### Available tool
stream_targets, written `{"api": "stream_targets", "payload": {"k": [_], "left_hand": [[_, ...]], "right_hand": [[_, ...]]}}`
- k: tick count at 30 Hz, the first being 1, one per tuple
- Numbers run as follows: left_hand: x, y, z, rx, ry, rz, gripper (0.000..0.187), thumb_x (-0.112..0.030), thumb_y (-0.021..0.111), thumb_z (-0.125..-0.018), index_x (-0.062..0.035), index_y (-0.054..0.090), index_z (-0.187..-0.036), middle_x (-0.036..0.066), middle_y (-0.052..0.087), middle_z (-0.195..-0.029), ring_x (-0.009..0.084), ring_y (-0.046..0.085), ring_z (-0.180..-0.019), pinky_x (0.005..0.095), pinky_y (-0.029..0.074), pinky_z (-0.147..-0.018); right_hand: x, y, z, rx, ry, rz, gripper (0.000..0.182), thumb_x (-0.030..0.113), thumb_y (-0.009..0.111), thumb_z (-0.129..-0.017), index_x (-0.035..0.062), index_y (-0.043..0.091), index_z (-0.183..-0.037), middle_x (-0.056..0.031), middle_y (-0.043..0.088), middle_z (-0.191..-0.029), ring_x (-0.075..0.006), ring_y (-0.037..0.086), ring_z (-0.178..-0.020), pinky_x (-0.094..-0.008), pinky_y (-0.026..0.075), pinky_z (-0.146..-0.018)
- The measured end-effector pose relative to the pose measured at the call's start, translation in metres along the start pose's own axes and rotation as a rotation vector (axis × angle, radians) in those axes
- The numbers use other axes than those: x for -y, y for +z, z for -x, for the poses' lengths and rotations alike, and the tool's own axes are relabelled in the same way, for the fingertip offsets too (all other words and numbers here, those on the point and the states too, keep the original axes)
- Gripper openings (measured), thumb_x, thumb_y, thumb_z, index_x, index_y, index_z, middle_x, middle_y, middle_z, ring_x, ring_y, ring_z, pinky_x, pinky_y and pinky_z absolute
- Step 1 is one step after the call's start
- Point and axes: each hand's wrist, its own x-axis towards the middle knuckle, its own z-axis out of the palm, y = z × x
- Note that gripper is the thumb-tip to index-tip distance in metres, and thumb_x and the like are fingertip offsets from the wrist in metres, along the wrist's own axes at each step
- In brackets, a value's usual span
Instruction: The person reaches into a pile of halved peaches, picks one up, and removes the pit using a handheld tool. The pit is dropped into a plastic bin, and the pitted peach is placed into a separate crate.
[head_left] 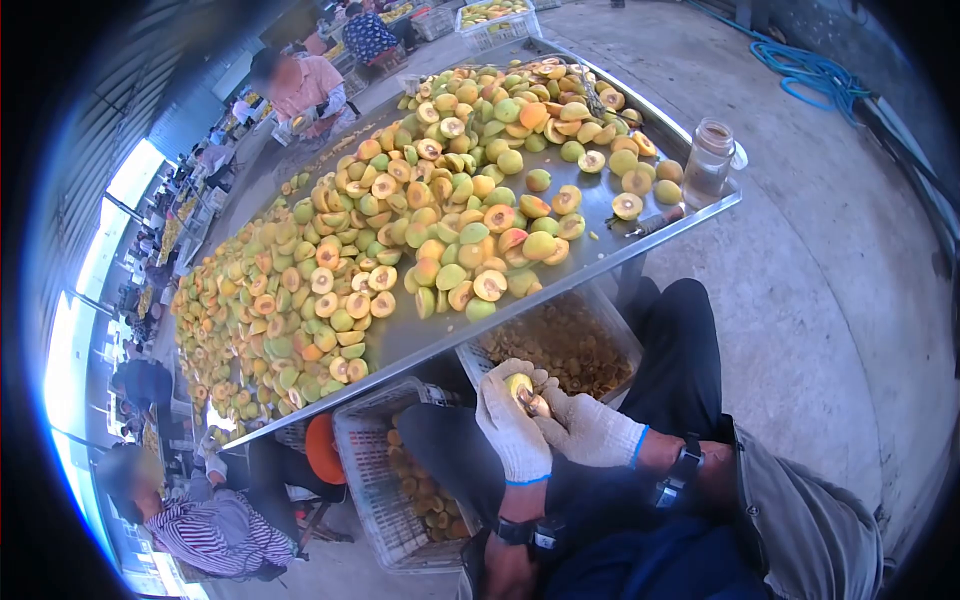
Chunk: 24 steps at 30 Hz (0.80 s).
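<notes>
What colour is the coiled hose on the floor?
The hose is blue, seen in the head view.

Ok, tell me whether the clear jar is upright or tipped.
Upright: the clear jar stands on the metal table, base down and mouth up.

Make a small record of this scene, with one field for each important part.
Left hand: gloved, holding a fruit
Right hand: gloved, fingers close to the fruit; a tool in it cannot be confirmed
Table: metal, carrying many cut fruits
Table corner: jar, with a tool lying near it
Below table edge: bin of brown scraps; crate of fruit pieces
Floor: blue hose
Others: co-worker at lower left, more people farther away
</notes>
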Motion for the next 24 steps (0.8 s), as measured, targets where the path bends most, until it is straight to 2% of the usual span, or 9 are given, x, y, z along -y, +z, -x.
{"api": "stream_targets", "payload": {"k": [5,7,12,14,15,17,18,20,24], "left_hand": [[-0.006,0.006,0.001,-0.011,-0.023,0.023,0.039,-0.030,0.044,-0.106,0.0037,0.064,-0.099,0.015,0.066,-0.086,0.0246,0.067,-0.073,0.0345,0.058,-0.070],[-0.002,0.002,-0.004,0.052,0.026,-0.014,0.050,-0.035,0.042,-0.111,0.0055,0.067,-0.096,0.014,0.068,-0.077,0.0239,0.067,-0.065,0.0342,0.056,-0.063],[0.003,-0.013,-0.017,0.188,0.016,-0.044,0.058,-0.041,0.041,-0.111,0.0065,0.070,-0.092,0.015,0.070,-0.076,0.0237,0.067,-0.063,0.0337,0.055,-0.059],[0.007,-0.018,-0.021,0.248,0.022,-0.018,0.061,-0.043,0.041,-0.111,0.0064,0.071,-0.093,0.016,0.071,-0.077,0.0237,0.067,-0.063,0.0336,0.055,-0.059],[0.007,-0.018,-0.022,0.266,0.006,-0.003,0.064,-0.046,0.040,-0.111,0.0060,0.071,-0.091,0.016,0.070,-0.075,0.0237,0.067,-0.062,0.0337,0.056,-0.059],[0.010,-0.018,-0.024,0.285,-0.011,0.011,0.067,-0.049,0.039,-0.111,0.0056,0.072,-0.090,0.015,0.070,-0.072,0.0237,0.067,-0.061,0.0337,0.056,-0.059],[0.012,-0.017,-0.024,0.276,-0.038,0.014,0.068,-0.049,0.038,-0.111,0.0053,0.071,-0.087,0.015,0.069,-0.071,0.0239,0.067,-0.060,0.0337,0.056,-0.059],[0.016,-0.016,-0.024,0.266,-0.065,0.017,0.070,-0.050,0.038,-0.112,0.0051,0.071,-0.084,0.015,0.068,-0.069,0.0241,0.067,-0.060,0.0336,0.056,-0.059],[0.022,-0.018,-0.026,0.201,-0.116,0.022,0.073,-0.054,0.036,-0.111,0.0035,0.071,-0.081,0.014,0.068,-0.067,0.0234,0.067,-0.058,0.0333,0.056,-0.058]], "right_hand": [[0.003,-0.001,0.004,-0.005,0.052,0.057,0.041,0.033,0.052,-0.106,-0.0055,0.056,-0.119,-0.0307,0.068,-0.080,-0.0496,0.068,-0.076,-0.0567,0.050,-0.065],[0.007,-0.004,0.006,0.013,0.083,0.041,0.041,0.034,0.052,-0.106,-0.0049,0.057,-0.118,-0.0305,0.068,-0.079,-0.0488,0.069,-0.076,-0.0562,0.050,-0.065],[-0.001,-0.008,0.005,0.083,0.073,-0.002,0.043,0.036,0.055,-0.105,-0.0045,0.060,-0.116,-0.0300,0.067,-0.075,-0.0464,0.069,-0.072,-0.0545,0.051,-0.064],[-0.005,-0.006,0.004,0.190,0.235,-0.160,0.047,0.043,0.054,-0.105,-0.0018,0.064,-0.112,-0.0184,0.068,-0.071,-0.0321,0.068,-0.059,-0.0450,0.050,-0.054],[-0.005,-0.007,0.004,0.194,0.232,-0.160,0.047,0.043,0.054,-0.105,-0.0018,0.064,-0.112,-0.0184,0.068,-0.071,-0.0321,0.068,-0.059,-0.0450,0.050,-0.054],[-0.006,-0.009,0.005,0.248,0.388,-0.428,0.049,0.049,0.052,-0.106,0.0028,0.067,-0.108,-0.0018,0.061,-0.071,-0.0135,0.058,-0.053,-0.0312,0.045,-0.046],[-0.008,-0.011,0.005,0.249,0.388,-0.428,0.049,0.049,0.052,-0.106,0.0028,0.067,-0.108,-0.0018,0.061,-0.071,-0.0135,0.058,-0.053,-0.0312,0.045,-0.046],[-0.014,-0.015,0.003,0.348,0.488,-0.568,0.048,0.051,0.050,-0.107,0.0071,0.067,-0.107,0.0062,0.052,-0.075,-0.0042,0.048,-0.053,-0.0220,0.040,-0.043],[-0.013,-0.012,0.004,0.345,0.479,-0.528,0.047,0.051,0.049,-0.107,0.0068,0.065,-0.107,0.0046,0.052,-0.074,-0.0058,0.049,-0.051,-0.0234,0.041,-0.043]]}}
